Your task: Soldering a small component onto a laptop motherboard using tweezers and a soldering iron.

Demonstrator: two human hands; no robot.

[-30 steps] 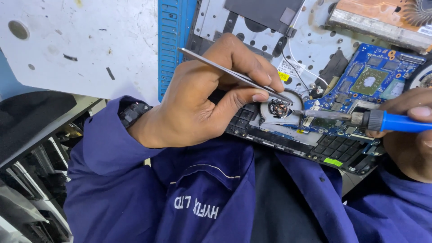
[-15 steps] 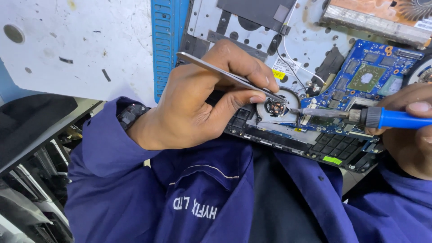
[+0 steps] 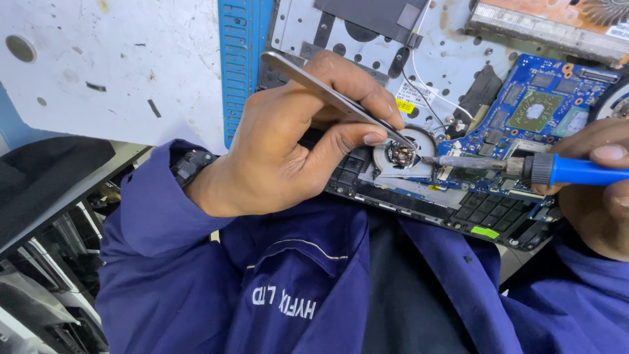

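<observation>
Tweezers (image 3: 341,101) were pinched in left hand (image 3: 288,151), thumb and fingers clamped on shaft, tips at small coil (image 3: 401,154) on opened laptop (image 3: 458,59). Right hand (image 3: 599,190) at 3 o'clock gripped blue handle of soldering iron (image 3: 524,167), fingers closed round it, tip just beside coil. Risk, judged: hot tip slipping onto blue board (image 3: 537,105) at 1 o'clock, or white wire (image 3: 426,92), scorching them; shaky tweezers might tear coil.

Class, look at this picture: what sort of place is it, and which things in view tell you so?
Probably an electronics repair workshop. An opened laptop shows its blue circuit board; the right hand holds a soldering iron to it, and the left hand holds metal tweezers.
</observation>
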